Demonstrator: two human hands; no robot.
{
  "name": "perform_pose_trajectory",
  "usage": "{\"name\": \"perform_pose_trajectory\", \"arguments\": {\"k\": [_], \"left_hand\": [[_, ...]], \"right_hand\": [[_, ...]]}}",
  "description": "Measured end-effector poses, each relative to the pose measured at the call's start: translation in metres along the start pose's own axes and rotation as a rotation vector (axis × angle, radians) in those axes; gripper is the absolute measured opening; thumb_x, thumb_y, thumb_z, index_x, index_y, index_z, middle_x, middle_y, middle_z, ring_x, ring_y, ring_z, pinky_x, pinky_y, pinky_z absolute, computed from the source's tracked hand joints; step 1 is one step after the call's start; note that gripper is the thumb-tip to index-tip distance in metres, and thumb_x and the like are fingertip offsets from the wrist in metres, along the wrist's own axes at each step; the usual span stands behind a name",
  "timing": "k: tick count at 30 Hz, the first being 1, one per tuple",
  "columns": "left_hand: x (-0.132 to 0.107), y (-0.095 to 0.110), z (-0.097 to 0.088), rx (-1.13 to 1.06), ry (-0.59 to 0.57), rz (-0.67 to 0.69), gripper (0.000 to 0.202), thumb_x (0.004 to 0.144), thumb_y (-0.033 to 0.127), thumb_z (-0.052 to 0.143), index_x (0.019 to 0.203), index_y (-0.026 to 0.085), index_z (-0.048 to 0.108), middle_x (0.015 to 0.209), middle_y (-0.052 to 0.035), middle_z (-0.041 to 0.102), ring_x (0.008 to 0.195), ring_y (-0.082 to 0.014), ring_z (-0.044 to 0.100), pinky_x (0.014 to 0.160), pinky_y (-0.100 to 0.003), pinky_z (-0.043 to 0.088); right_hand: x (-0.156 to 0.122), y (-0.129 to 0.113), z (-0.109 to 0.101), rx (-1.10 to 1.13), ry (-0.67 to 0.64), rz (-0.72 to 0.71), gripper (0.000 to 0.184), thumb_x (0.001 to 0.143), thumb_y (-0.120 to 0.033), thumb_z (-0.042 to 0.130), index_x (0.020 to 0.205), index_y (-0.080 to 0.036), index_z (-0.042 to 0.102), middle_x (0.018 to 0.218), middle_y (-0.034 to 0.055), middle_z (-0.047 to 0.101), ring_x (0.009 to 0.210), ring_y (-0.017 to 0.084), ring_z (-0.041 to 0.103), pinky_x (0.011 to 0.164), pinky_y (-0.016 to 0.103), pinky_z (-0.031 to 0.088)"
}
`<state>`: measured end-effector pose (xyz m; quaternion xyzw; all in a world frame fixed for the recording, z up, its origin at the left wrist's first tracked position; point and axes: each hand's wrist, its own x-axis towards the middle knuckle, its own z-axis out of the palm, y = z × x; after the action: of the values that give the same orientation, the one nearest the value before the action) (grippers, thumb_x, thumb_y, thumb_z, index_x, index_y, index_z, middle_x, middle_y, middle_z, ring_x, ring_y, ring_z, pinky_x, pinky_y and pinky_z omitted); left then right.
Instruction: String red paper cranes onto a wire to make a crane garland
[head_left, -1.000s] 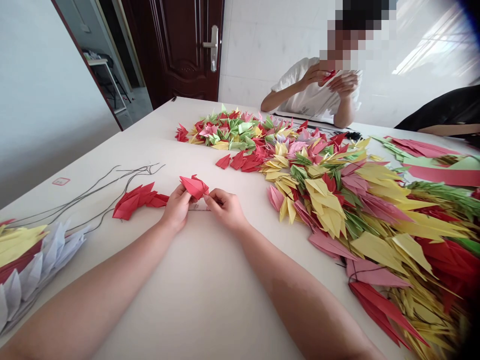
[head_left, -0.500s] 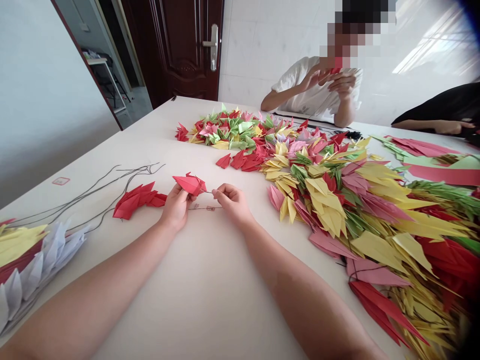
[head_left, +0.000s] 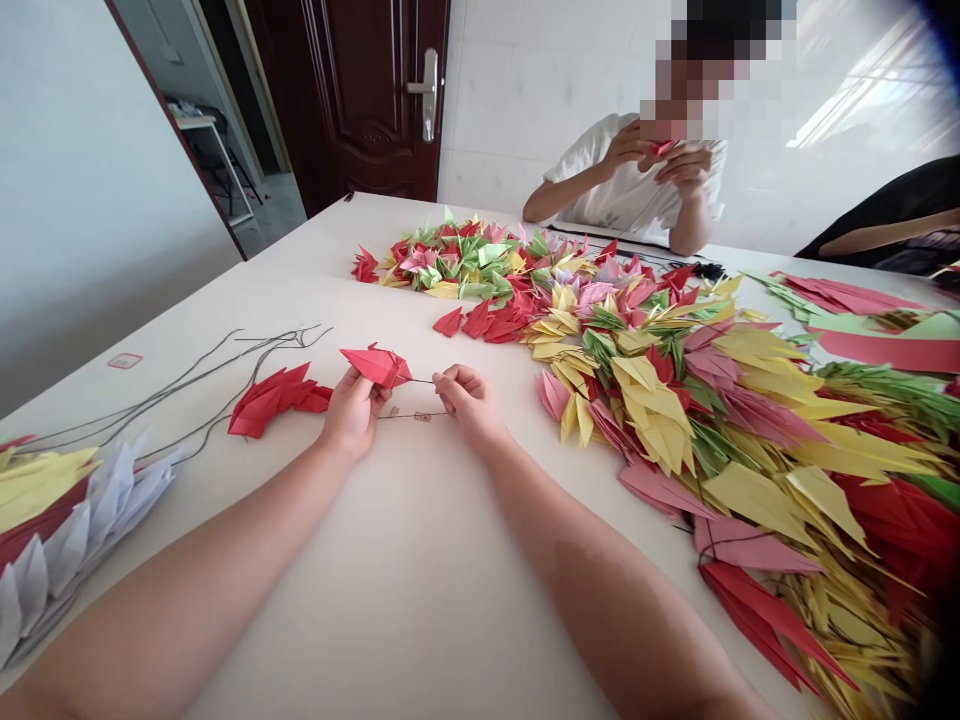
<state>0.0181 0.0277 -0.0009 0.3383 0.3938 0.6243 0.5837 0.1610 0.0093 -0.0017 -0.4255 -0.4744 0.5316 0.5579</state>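
My left hand [head_left: 351, 408] pinches a folded red paper crane [head_left: 376, 364] a little above the white table [head_left: 390, 580]. A thin dark wire [head_left: 421, 381] sticks out of the crane's right tip. My right hand [head_left: 469, 398] is closed on the wire's other end, a short way right of the crane. Left of my left hand, a string of red folded cranes [head_left: 271, 398] lies flat on the table.
A big heap of red, yellow, green and pink folded cranes [head_left: 675, 390] covers the table's right half. Loose grey wires [head_left: 202, 375] and white and yellow strung cranes [head_left: 60, 520] lie at the left. Across the table a person in a white shirt [head_left: 637, 190] holds red paper.
My right hand has slid to the right away from the crane, baring a short length of wire. The crane in my left hand has tilted and shifted slightly left.
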Motion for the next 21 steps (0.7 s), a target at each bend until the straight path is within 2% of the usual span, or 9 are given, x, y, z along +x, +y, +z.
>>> {"name": "perform_pose_trajectory", "arguments": {"k": [6, 9, 11, 13, 15, 17, 21], "left_hand": [[0.0, 0.001, 0.0, -0.032, 0.016, -0.002, 0.013, 0.06, 0.02, 0.063, 0.06, 0.017, 0.051, 0.057, 0.0048, 0.049, 0.05, -0.0051, 0.041, 0.047, -0.017, 0.036], [0.0, 0.001, 0.001, -0.014, 0.0, -0.004, 0.013, 0.06, 0.019, 0.062, 0.059, 0.017, 0.05, 0.054, 0.0055, 0.048, 0.049, -0.0053, 0.041, 0.047, -0.017, 0.036], [0.0, 0.0, 0.0, 0.003, -0.008, 0.001, 0.013, 0.061, 0.02, 0.062, 0.058, 0.017, 0.049, 0.052, 0.0059, 0.047, 0.048, -0.0056, 0.041, 0.048, -0.018, 0.036], [0.0, -0.002, -0.001, 0.032, -0.025, 0.015, 0.013, 0.062, 0.022, 0.061, 0.059, 0.017, 0.049, 0.053, 0.0059, 0.047, 0.048, -0.0058, 0.041, 0.048, -0.019, 0.036], [-0.001, -0.004, -0.002, 0.104, -0.082, 0.035, 0.013, 0.064, 0.025, 0.061, 0.061, 0.018, 0.05, 0.054, 0.0057, 0.048, 0.049, -0.0068, 0.043, 0.049, -0.02, 0.037], [-0.004, -0.006, -0.004, 0.212, -0.181, 0.037, 0.013, 0.066, 0.027, 0.06, 0.063, 0.018, 0.052, 0.056, 0.0049, 0.05, 0.052, -0.0088, 0.047, 0.051, -0.022, 0.038], [-0.01, -0.004, -0.004, 0.398, -0.386, 0.04, 0.015, 0.073, 0.033, 0.053, 0.073, 0.018, 0.054, 0.066, 0.0016, 0.057, 0.063, -0.0136, 0.053, 0.059, -0.027, 0.043]], "right_hand": [[0.0, 0.0, 0.0, 0.029, 0.002, 0.008, 0.028, 0.069, -0.04, 0.058, 0.057, -0.019, 0.045, 0.044, -0.0085, 0.031, 0.042, 0.006, 0.022, 0.044, 0.023, 0.016], [-0.001, 0.001, 0.001, -0.009, -0.024, -0.014, 0.028, 0.07, -0.04, 0.058, 0.057, -0.019, 0.044, 0.046, -0.0074, 0.035, 0.044, 0.007, 0.028, 0.047, 0.022, 0.023], [-0.001, 0.0, 0.001, -0.082, -0.018, -0.062, 0.026, 0.071, -0.039, 0.056, 0.057, -0.019, 0.046, 0.052, -0.0047, 0.044, 0.052, 0.009, 0.037, 0.054, 0.023, 0.031], [0.0, -0.001, 0.0, -0.176, 0.041, -0.135, 0.022, 0.072, -0.038, 0.054, 0.061, -0.019, 0.052, 0.065, -0.0012, 0.052, 0.066, 0.011, 0.046, 0.066, 0.025, 0.036], [0.002, -0.003, -0.002, -0.224, 0.144, -0.187, 0.02, 0.073, -0.039, 0.051, 0.068, -0.019, 0.055, 0.078, 0.0007, 0.056, 0.08, 0.014, 0.049, 0.076, 0.026, 0.036], [0.003, -0.006, -0.005, -0.199, 0.21, -0.17, 0.022, 0.074, -0.04, 0.049, 0.072, -0.02, 0.056, 0.084, 0.0014, 0.056, 0.085, 0.015, 0.049, 0.079, 0.027, 0.037], [0.005, -0.016, -0.008, -0.152, 0.133, -0.032, 0.028, 0.074, -0.045, 0.047, 0.07, -0.02, 0.06, 0.084, 0.0021, 0.059, 0.08, 0.014, 0.05, 0.076, 0.027, 0.038]]}}
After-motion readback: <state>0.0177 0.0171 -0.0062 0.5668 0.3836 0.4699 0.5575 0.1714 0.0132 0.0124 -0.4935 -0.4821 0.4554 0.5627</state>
